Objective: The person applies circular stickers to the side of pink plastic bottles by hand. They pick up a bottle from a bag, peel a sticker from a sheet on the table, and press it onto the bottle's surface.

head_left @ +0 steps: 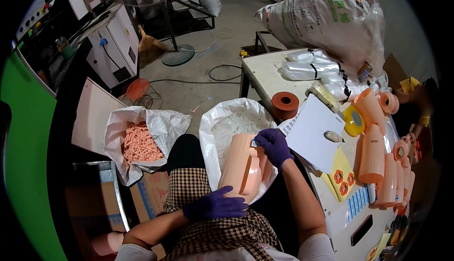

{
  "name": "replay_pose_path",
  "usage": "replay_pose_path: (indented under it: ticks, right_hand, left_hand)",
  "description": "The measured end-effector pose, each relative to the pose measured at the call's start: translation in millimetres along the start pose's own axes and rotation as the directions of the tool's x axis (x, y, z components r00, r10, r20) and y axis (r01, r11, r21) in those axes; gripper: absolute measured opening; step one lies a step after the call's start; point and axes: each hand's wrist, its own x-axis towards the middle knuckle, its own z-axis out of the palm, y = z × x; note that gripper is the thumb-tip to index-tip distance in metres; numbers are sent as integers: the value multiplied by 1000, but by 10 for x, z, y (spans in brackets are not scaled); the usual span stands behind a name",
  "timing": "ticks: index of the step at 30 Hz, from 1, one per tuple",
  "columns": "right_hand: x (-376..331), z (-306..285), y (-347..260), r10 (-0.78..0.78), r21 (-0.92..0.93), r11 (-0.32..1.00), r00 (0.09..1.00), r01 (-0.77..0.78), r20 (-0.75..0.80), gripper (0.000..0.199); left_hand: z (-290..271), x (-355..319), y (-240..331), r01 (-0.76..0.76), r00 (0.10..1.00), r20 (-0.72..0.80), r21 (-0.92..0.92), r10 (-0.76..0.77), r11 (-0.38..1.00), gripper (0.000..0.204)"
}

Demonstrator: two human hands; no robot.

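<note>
A peach plastic jug (232, 164) with a moulded handle lies tilted over my lap, at the edge of a white woven sack (208, 133). My left hand (215, 204), in a purple glove, cradles its near end, thumb against the side and fingers stretched along the base. At the far end, my purple-gloved right hand (275, 146) has its fingers bent and pinched at a small blue-and-white sticker (254, 143) by the rim. The palm side of the right hand is hidden.
Left stands a sack of small peach plastic pieces (141, 143). The table (265, 72) at right carries a brown tape roll (285, 105), white papers (314, 133), a blue-and-white sticker sheet (358, 202), a phone (362, 230) and several peach jug bodies (372, 154). A cable crosses the floor.
</note>
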Motion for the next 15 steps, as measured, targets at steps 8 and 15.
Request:
replay_pose_path:
  ticks: [8,15]
  right_hand:
    - [-46,96,130,-370,-357,879,924,315,-95,29]
    - [-17,126,-350,-15,213,976,993,40,-117,51]
  left_hand:
    - [-4,56,-58,-1,1000,-26,6,1,1000,57]
    - [-602,-478,-91,366,800,-524,41,-292,930,27]
